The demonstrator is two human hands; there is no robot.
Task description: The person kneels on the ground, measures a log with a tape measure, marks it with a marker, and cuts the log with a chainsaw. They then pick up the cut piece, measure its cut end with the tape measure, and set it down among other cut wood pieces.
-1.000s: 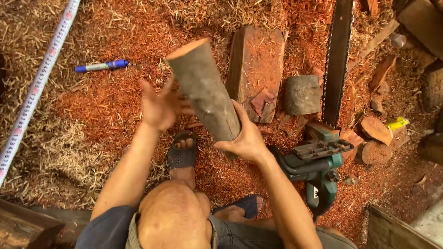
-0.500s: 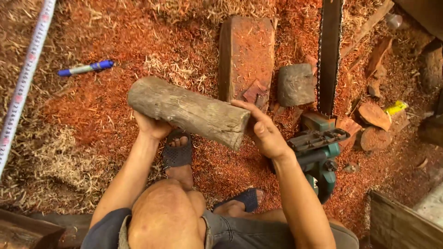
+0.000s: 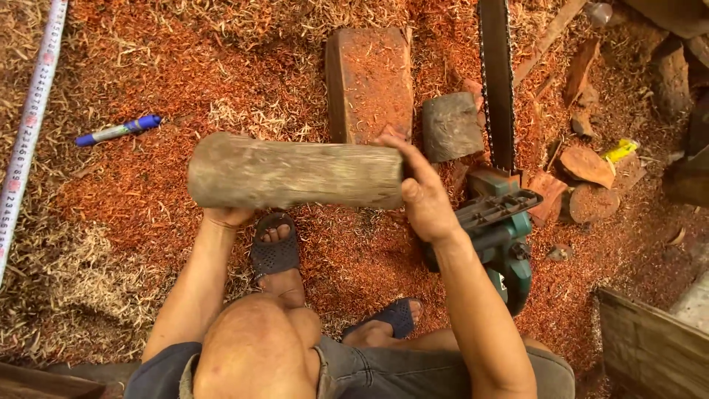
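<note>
You held the log lying level, its long axis running straight across the view from left to right, the sawn left end toward the tape measure side and the right end toward the chainsaw. It hung above the sawdust-covered ground, just over your sandalled foot, not resting on anything. Your left hand was under the log near its left end, cupped upward with the fingers hidden behind the wood, so how far they curled could not be told. Your right hand was pressed against the right end face, the fingers spread and stretched up over the end, the palm closed on the wood. Just beyond the log lay a reddish wooden block, lengthwise away from you, its near end hidden behind the log. Beside that sat a small grey stump piece, close to your right fingertips. The chainsaw lay on the ground to the right, its bar pointing away from you and its green body right beside your right wrist, close in the way on that side. Offcuts of red wood and a small yellow object were scattered further right. Well off to the left, a blue marker pen lay on the shavings, and the tape measure ran along the left edge. Your other foot was tucked in beneath your right forearm.
</note>
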